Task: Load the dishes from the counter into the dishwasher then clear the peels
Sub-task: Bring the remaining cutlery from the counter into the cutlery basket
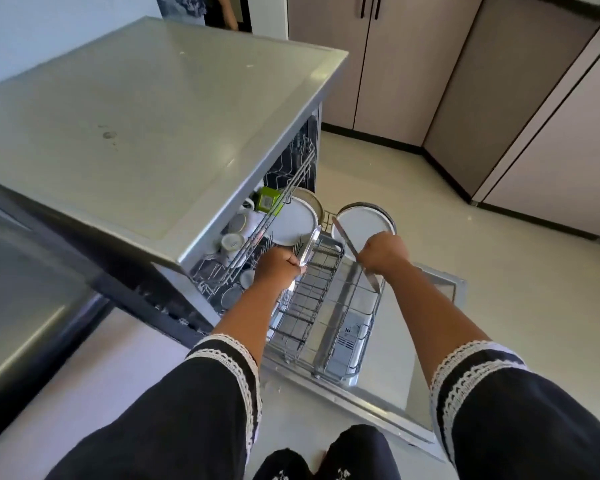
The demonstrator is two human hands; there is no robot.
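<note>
Loading cutlery into dishwasher's bottom rack (321, 306) w/ both hands. Left hand (278, 265) gripping forks (298, 244) over rack, right hand (383, 251) holding knife (355, 254), tip pointing down. Plates (362, 225) already standing at back. Next, prob: lowering knife gently into a slot, blade down.

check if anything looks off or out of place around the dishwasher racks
Little stands out. The right hand grips a long knife mid-blade, tip down over the lower rack, which looks risky. A green box sits among cups in the upper rack, unusual there.
</note>
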